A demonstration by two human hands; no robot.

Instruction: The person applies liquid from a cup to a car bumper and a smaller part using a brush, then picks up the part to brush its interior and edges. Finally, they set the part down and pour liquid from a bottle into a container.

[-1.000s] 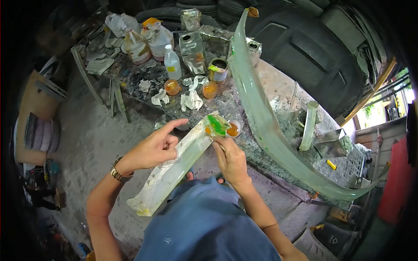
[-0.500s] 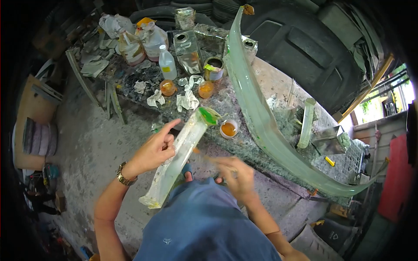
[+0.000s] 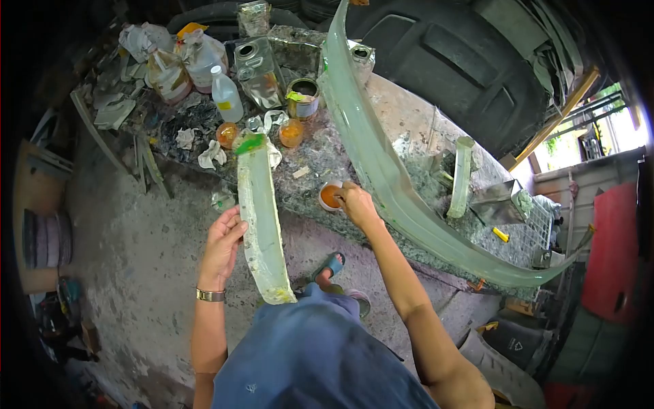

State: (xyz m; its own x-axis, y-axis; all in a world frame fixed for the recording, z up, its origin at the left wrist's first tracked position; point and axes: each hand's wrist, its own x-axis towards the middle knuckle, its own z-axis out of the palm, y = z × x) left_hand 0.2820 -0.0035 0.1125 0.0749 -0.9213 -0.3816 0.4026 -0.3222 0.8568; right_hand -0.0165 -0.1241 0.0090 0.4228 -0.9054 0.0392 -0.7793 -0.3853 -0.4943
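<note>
My left hand (image 3: pixel 223 240) grips the left edge of a long translucent whitish-green fibreglass piece (image 3: pixel 260 225), thumb on its face. The piece stands roughly upright, with bright green at its top end and a yellowish lower end by my clothing. At the bench edge, my right hand (image 3: pixel 356 206) is at the right rim of a small white cup (image 3: pixel 332 195) of orange-brown liquid. Its fingers are pinched together over the rim; whatever they hold is hidden.
A long curved translucent green panel (image 3: pixel 381 143) lies across the bench (image 3: pixel 300 146). Two orange-filled cups, an open can (image 3: pixel 303 99), a plastic bottle (image 3: pixel 226 95) and crumpled paper stand at the left. A yellow-handled tool (image 3: pixel 501 234) and metal grid lie at the right.
The fibreglass piece has swung more upright and left, and my left hand has shifted from pointing across it to gripping its edge. My right hand has moved up to the cup.
</note>
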